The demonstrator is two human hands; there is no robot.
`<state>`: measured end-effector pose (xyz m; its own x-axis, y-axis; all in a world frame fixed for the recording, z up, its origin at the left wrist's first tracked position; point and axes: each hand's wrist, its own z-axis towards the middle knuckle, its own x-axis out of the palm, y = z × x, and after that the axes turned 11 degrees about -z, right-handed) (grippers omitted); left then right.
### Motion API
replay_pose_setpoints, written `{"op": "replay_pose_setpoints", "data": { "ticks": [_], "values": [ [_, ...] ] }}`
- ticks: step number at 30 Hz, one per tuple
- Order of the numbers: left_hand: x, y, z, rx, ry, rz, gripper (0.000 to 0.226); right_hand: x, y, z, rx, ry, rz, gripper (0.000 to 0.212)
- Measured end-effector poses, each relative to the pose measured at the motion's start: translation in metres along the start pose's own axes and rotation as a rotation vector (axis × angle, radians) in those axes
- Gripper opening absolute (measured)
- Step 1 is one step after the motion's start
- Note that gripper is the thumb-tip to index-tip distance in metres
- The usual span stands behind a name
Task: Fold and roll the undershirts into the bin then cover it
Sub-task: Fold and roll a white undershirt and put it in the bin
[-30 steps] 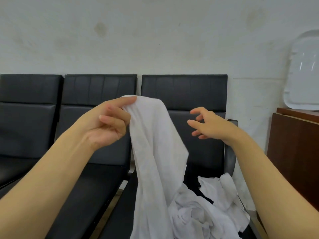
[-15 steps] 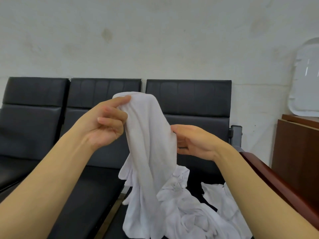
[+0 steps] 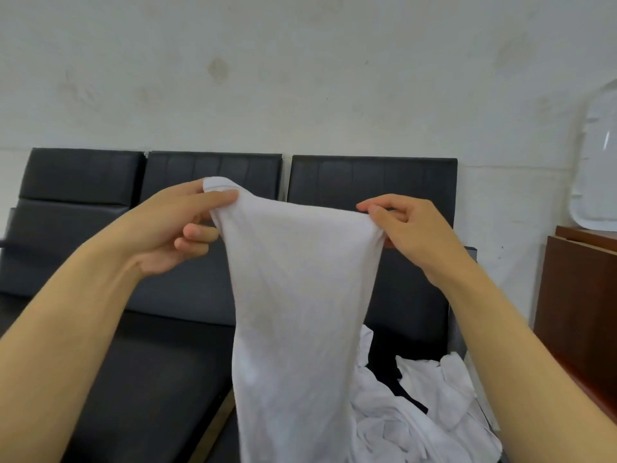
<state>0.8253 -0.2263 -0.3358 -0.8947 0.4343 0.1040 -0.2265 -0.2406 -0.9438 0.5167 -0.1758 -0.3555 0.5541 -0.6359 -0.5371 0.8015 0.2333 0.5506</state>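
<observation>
Before black seats: left hand (image 3: 173, 228), right hand (image 3: 410, 228) pinch undershirt (image 3: 297, 295); hem cut off.

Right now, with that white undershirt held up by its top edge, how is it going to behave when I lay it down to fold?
Probably very floppy: the undershirt hangs limp and narrows below where the left hand and right hand pinch it. It looks light, since fingertip pinches carry it. Likely to crease readily, like the crumpled pile on the seat.

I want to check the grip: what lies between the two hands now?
In the head view, the top edge of the white undershirt spans from the left hand to the right hand, both pinching it.
</observation>
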Motion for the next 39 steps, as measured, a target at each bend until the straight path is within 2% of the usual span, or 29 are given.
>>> {"op": "replay_pose_setpoints", "data": {
  "ticks": [3, 6, 7, 9, 11, 13, 17, 19, 24, 27, 32, 39],
  "values": [
    [0.006, 0.001, -0.001, 0.008, 0.028, -0.028, 0.013, -0.006, 0.005, -0.001, 0.033, 0.052, 0.152, 0.024],
    [0.011, 0.004, 0.002, 0.008, 0.01, -0.111, 0.017, -0.009, 0.013, -0.006, 0.168, 0.277, 0.573, 0.028],
    [0.011, 0.006, 0.004, 0.01, -0.015, -0.134, 0.022, -0.009, 0.014, -0.008, 0.245, 0.356, 0.684, 0.036],
    [0.01, 0.009, 0.007, 0.018, -0.054, -0.152, 0.035, -0.008, 0.013, -0.01, 0.339, 0.495, 0.778, 0.053],
    [0.009, 0.011, 0.008, 0.034, -0.027, -0.12, 0.04, -0.002, 0.01, -0.011, 0.312, 0.57, 0.762, 0.042],
    [0.007, 0.012, 0.008, 0.06, 0.014, -0.085, 0.033, 0.003, 0.009, -0.01, 0.305, 0.481, 0.766, 0.029],
    [-0.006, 0.008, 0.009, 0.116, -0.025, 0.002, 0.024, 0.003, 0.004, -0.002, 0.247, 0.166, 0.9, 0.025],
    [-0.009, 0.007, 0.008, 0.152, -0.043, 0.094, 0.024, 0.002, 0.002, -0.001, 0.215, 0.129, 0.857, 0.026],
    [-0.003, 0.008, 0.002, 0.24, -0.003, 0.288, 0.021, 0.008, 0.008, -0.002, 0.197, 0.199, 0.692, 0.025],
    [-0.007, 0.004, 0.001, 0.29, -0.014, 0.414, 0.023, 0.002, 0.011, -0.003, 0.108, 0.213, 0.615, 0.03],
    [-0.017, -0.007, -0.004, 0.319, -0.057, 0.566, 0.011, -0.007, 0.015, -0.004, -0.053, 0.112, 0.204, 0.028],
    [-0.025, -0.022, -0.012, 0.295, -0.056, 0.798, 0.007, -0.014, 0.03, -0.01, -0.182, 0.121, -0.182, 0.019]
  ]
}}
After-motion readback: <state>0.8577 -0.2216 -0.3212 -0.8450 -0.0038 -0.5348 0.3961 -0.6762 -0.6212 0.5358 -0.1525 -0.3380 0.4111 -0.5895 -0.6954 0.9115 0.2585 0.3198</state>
